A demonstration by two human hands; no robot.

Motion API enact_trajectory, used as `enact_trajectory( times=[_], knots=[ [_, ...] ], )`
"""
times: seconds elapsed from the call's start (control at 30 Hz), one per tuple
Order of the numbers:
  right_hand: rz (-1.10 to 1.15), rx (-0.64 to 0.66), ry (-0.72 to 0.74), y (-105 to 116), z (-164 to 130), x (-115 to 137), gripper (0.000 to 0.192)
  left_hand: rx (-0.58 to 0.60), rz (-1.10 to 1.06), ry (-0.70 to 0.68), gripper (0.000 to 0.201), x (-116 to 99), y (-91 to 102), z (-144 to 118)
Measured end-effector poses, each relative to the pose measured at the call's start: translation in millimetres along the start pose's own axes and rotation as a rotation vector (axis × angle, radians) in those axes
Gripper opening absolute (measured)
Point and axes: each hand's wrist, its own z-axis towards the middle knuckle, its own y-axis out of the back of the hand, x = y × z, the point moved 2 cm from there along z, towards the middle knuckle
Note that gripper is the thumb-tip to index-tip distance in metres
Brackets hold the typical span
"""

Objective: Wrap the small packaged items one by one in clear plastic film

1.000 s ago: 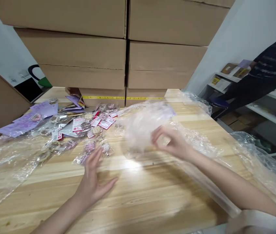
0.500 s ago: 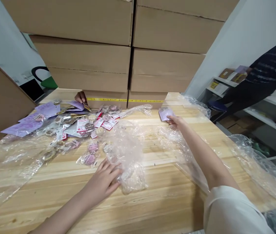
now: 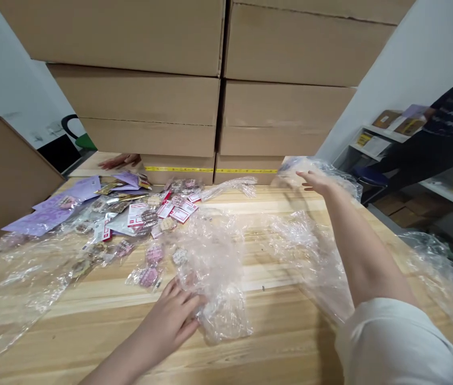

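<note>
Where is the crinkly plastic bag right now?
The plastic bag lies mid-table in the head view, under the left hand's fingertips, just right of the small packets.

A packing or stock room: big cardboard cartons (image 3: 138,101) stack high behind a wooden bench (image 3: 274,342) strewn with small bagged trinkets (image 3: 146,224) and plastic wrap (image 3: 214,267); white shelves (image 3: 430,176) hold boxes.

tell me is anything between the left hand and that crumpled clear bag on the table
Nothing visible is. The left hand already rests against the crumpled clear plastic bag on the wooden table, fingers touching its near edge. The small packaged badges lie beyond the hand, not between hand and bag.
</note>
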Motion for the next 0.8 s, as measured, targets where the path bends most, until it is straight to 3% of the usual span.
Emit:
enact_trajectory(
  times=[0.13, 0.27, 0.4, 0.5, 0.6, 0.7, 0.77, 0.8],
  knots=[
    [-0.182, 0.089, -0.01, -19, -21, 5, 0.058, -0.019, 0.004, -0.011, 0.029, -2, -0.6, -1],
    [-0.291, 0.149, 0.13, -41, -71, 30, 0.055, -0.084, -0.129, -0.021, 0.019, -12, 5.9, -3],
    [-0.229, 0.276, 0.422, -57, -152, 66, 0.041, -0.258, -0.678, 0.069, 0.014, -13, 14.4, -6],
    [0.092, 0.628, 0.614, -66, -217, 86, 0.048, -0.354, -1.327, 0.166, 0.021, -5, 14.1, -11],
    [0.359, 0.902, 0.591, -75, -268, 96, 0.063, -0.439, -1.847, 0.287, 0.041, 2, 13.4, -18],
    [0.462, 0.969, 0.549, -90, -303, 99, 0.077, -0.381, -2.0, 0.433, 0.044, 2, 12.8, -22],
    [0.499, 0.945, 0.49, -101, -318, 99, 0.052, -0.319, -1.994, 0.492, 0.041, 0, 11.3, -21],
    [0.51, 0.907, 0.456, -106, -321, 98, 0.036, -0.352, -1.966, 0.495, 0.039, 1, 11.1, -20]
  ],
)
